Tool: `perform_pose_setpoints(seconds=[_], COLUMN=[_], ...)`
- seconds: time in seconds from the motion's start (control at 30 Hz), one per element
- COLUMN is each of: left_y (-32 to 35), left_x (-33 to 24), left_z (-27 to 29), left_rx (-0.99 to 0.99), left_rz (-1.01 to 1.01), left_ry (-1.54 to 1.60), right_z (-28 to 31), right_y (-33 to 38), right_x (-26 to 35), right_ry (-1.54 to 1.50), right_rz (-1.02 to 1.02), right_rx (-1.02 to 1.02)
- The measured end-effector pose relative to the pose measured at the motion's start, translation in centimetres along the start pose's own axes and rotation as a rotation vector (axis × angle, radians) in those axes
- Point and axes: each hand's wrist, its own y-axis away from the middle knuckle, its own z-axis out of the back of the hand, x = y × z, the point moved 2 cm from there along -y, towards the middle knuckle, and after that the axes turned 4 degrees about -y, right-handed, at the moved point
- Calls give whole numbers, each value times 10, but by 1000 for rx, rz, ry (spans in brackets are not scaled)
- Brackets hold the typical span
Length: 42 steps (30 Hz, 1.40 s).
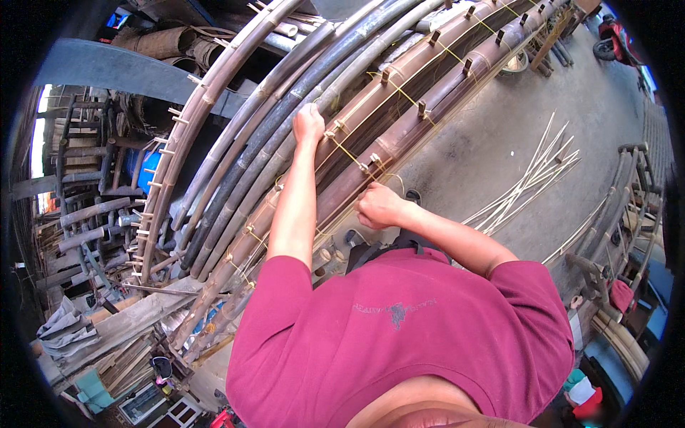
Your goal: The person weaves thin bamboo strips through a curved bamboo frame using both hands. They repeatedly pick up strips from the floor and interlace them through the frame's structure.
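Two long brown bamboo poles, a far one point(362, 107) and a near one point(403, 140), run side by side and slant up to the right. Thin yellow cord point(347, 153) crosses between them at short wooden pegs point(374, 161). My left hand point(308, 124) is closed in a fist beyond the far pole, beside a peg; what its fingers hold is hidden. On the near side, my right hand point(382, 205) is closed just below the near pole's pegs, where loose yellow strands reach it.
Several grey bamboo poles point(260, 118) curve alongside to the left, near a pegged pole point(193, 114). Thin pale strips point(528, 178) lie on the concrete floor point(492, 150) at right. A bamboo frame point(621, 214) stands far right, and a red motorbike point(619, 36) is at the top right.
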Motion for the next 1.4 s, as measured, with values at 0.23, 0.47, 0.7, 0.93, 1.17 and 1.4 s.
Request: perform_pose_setpoints(seconds=[0.23, 0.47, 0.7, 0.93, 1.17, 1.4], left_y=[78, 205, 202, 212, 167, 70], left_x=[16, 100, 78, 94, 61, 132], left_z=[121, 115, 123, 119, 140, 88], left_rx=[-31, 295, 119, -39, 30, -42], left_rz=[-67, -50, 32, -136, 8, 38], left_ry=[-86, 22, 182, 55, 567, -15], right_z=[-79, -2, 53, 86, -67, -110], right_y=[-18, -111, -212, -120, -75, -75], right_x=[74, 166, 84, 144, 127, 152], right_ry=[-1181, -1441, -1, -1169, -809, 156], right_rz=[-125, -286, -397, 213, -74, -181], right_rx=[112, -1090, -120, -139, 9, 163])
